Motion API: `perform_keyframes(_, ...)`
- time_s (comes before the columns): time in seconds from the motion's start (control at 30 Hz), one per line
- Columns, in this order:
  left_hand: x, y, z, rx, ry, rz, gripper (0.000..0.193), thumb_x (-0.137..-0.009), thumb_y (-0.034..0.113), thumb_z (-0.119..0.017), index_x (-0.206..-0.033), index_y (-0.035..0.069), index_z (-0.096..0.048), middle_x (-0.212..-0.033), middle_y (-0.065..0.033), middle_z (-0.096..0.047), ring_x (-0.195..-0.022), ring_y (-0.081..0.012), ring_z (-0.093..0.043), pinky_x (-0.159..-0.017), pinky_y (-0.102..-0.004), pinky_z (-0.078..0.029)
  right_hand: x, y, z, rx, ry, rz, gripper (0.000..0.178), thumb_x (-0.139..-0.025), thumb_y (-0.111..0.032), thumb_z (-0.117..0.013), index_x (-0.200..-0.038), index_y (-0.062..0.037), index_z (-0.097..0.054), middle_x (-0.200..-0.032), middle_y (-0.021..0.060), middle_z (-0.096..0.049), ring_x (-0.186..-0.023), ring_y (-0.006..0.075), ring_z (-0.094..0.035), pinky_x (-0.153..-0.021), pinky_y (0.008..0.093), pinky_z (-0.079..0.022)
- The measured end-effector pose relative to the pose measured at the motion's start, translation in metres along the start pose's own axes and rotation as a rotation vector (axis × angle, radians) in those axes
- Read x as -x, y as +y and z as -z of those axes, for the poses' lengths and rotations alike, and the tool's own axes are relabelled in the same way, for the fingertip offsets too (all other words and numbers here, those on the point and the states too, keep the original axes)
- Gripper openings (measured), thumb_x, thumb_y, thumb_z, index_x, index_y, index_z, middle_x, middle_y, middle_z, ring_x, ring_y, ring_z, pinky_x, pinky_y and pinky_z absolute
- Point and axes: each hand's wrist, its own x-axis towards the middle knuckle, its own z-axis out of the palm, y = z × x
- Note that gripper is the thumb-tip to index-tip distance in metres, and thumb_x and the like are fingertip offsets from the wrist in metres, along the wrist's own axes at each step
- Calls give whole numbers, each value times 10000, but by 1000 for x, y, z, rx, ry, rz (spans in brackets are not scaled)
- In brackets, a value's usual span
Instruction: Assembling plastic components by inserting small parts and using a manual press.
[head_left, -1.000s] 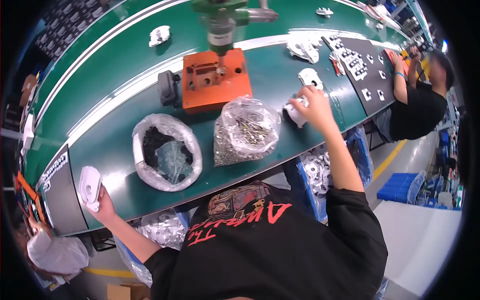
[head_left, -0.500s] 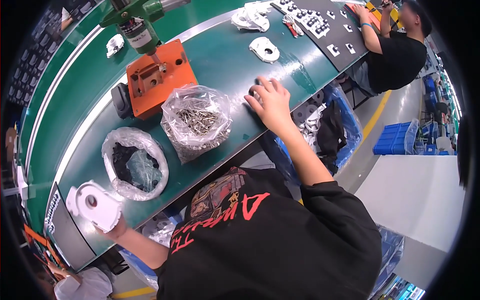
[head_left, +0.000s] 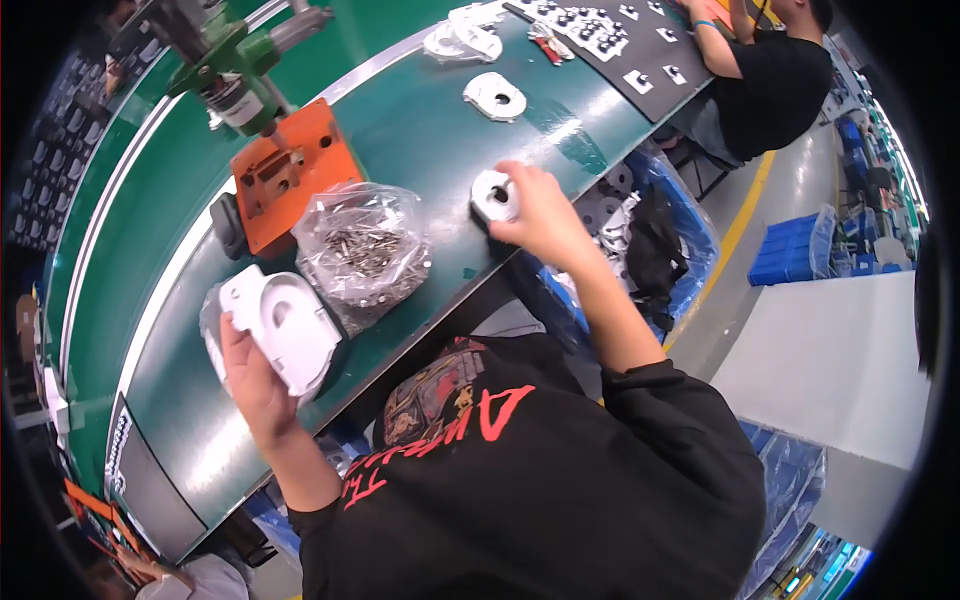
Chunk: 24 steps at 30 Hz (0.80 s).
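My left hand (head_left: 258, 388) grips a white plastic housing (head_left: 312, 350) with a round hole, tilted up over a clear bag of which only the edge (head_left: 210, 325) shows behind it. A small white round part (head_left: 490, 197) with a dark centre hole is pinched in my right hand (head_left: 545, 218), just above the green bench (head_left: 440, 150). Between my hands stands an open clear bag of metal screws (head_left: 360, 245). Beyond that bag is an orange fixture (head_left: 320, 140) beneath a green press (head_left: 235, 95).
Another white housing (head_left: 495, 97) lies farther up the bench, near stacked white parts (head_left: 465, 35). A dark mat (head_left: 610, 70) holds several small pieces. Right of the bench edge is a blue-lined bin (head_left: 690, 290). A co-worker (head_left: 775, 100) sits at the far right.
My left hand has brought the white housing right and up, in front of the bag of black pieces. My right hand, bare and spread before, now grips the small round part.
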Motion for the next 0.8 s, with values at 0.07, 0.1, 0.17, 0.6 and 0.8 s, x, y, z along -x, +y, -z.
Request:
perform_keyframes(0.07, 0, -1, -13, -1, 2, 17, 421, -887, 50, -499, -1288, 8, -377, -1177, -120, -546, -1033, -197, -576, -872, -320, -480, 3, -7, 12, -574, 5, -21, 684, -672, -164, -703, -1277, -32, -411, -1149, 142, -517, -1066, 249, -504, -848, 353, -443)
perform_keyframes(0.1, -2, -5, -16, 11, -15, 29, 393, -891, 43, -494, -1268, 13, -385, -1170, -117, -544, -1018, -190, -578, -859, -312, -480, 9, -26, 23, -873, -60, -69, 699, -674, -157, -702, -1292, -23, -403, -1133, 119, -525, -1076, 224, -504, -862, 342, -436)
perform_keyframes(0.17, -4, -11, -25, -31, -29, -20, 323, -901, 21, -477, -1215, 18, -403, -1144, -104, -542, -991, -166, -571, -830, -290, -471, 21, -62, 34, -1198, -81, 94, 748, -676, -139, -700, -1329, 9, -367, -1151, 100, -506, -1101, 212, -498, -888, 334, -426)
perform_keyframes(0.6, 9, 1, -67, -133, -88, -214, 300, -915, 59, -527, -1184, -4, -409, -1076, -69, -493, -969, -112, -493, -844, -246, -415, 32, -132, 10, -1065, -357, 367, 797, -716, -86, -740, -1375, 24, -306, -1278, 112, -358, -1185, 237, -455, -959, 348, -421)
perform_keyframes(0.8, 8, -2, -69, -186, -143, -311, 253, -896, 37, -543, -1131, -23, -470, -1054, -94, -499, -930, -142, -509, -812, -250, -411, 32, -135, 12, -1173, -389, 327, 776, -740, -61, -710, -1384, 28, -286, -1302, 113, -342, -1184, 253, -470, -969, 363, -421)
